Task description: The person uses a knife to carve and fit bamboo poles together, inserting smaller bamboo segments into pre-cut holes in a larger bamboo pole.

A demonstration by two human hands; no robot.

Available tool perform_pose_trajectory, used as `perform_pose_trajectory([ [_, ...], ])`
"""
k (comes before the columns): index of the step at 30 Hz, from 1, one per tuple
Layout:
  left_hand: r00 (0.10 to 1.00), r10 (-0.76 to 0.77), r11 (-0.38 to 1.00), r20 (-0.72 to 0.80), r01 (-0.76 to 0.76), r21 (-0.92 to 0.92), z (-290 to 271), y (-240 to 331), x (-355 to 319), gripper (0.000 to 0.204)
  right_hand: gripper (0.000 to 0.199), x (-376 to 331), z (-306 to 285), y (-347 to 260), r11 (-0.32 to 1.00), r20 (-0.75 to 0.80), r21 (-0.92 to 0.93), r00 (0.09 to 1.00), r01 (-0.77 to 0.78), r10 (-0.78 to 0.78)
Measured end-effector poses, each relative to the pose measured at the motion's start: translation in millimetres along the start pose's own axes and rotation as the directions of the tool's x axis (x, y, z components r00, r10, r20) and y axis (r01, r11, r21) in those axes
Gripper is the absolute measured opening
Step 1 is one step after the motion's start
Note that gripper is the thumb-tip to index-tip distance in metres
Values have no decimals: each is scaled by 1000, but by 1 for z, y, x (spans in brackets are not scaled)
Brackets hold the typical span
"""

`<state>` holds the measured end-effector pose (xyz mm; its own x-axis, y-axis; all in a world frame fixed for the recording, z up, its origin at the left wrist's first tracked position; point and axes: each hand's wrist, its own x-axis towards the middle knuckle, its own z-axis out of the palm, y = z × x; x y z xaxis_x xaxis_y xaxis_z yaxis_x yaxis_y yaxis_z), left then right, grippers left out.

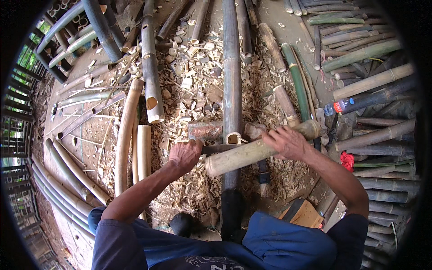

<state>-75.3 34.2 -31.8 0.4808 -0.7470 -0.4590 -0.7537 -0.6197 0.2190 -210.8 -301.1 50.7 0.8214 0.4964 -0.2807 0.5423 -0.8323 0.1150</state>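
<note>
Nearest you, below your grips, are your blue-trousered knee (288, 238) and a dark-covered foot (232, 209). Your right grip (288, 140) is wrapped over a thick, pale tan bamboo section (238, 157) near its right end; the section slants down and left from there toward your left grip (185, 155). That left grip is closed around the end of a dark, narrow, blade-like tool (216, 148), which runs rightward behind the section. A long grey-brown bamboo pole (231, 76) stretches away between your grips; you cannot tell whether the section touches it. Beyond your right grip lie a clear plastic bottle with a red label (339, 107) and a green bamboo pole (298, 87). Farther out, between both grips, pale wood chips (191, 81) cover the ground.
</note>
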Motion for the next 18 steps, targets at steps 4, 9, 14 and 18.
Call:
perform_pose_trajectory([
  [4,999,-20,1000,-28,20,-19,3,-1,-2,15,78,0,-1,-5,960,-173,127,959,250,-227],
  [9,998,-33,999,48,34,-8,2,-4,14,18,78,3,6,18,998,21,27,998,-63,62],
  [14,990,127,743,-64,-138,-655,12,-37,38,31,79,-17,-5,17,953,-137,232,963,-196,232],
  [18,886,-456,531,-91,188,-826,-11,-50,64,29,75,-33,7,1,613,-80,621,739,-488,669],
])
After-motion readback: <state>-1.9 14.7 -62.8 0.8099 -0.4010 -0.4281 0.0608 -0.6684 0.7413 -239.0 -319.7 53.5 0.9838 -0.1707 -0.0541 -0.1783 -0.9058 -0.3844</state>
